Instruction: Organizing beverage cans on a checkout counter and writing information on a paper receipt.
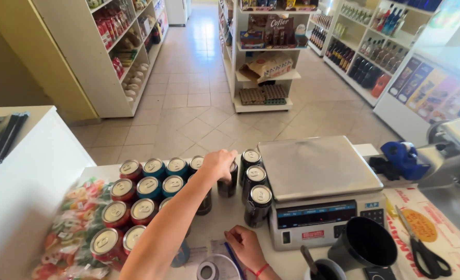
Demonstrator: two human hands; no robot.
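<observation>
Cans fill most of the white surface of a shop counter, and they lie in two groups. On the left stands a block of red cans with teal cans along its far side, packed touching one another. Just left of the weighing scale stands a short column of three black cans, near to far.

Between the two groups, the left hand reaches far across and is closed over the top of a dark can, which stands upright just beside the black column. Another dark can stands near it, half hidden under the forearm. The right hand rests near the front edge, fingers curled around a blue pen over a sheet of paper.

Judging by the layout, the sorting looks well along: most cans already sit in tidy groups, and only the one or two dark cans in the middle seem left to place.

A bag of coloured ring sweets lies at the far left; scissors and a black cup lie at the right.
</observation>
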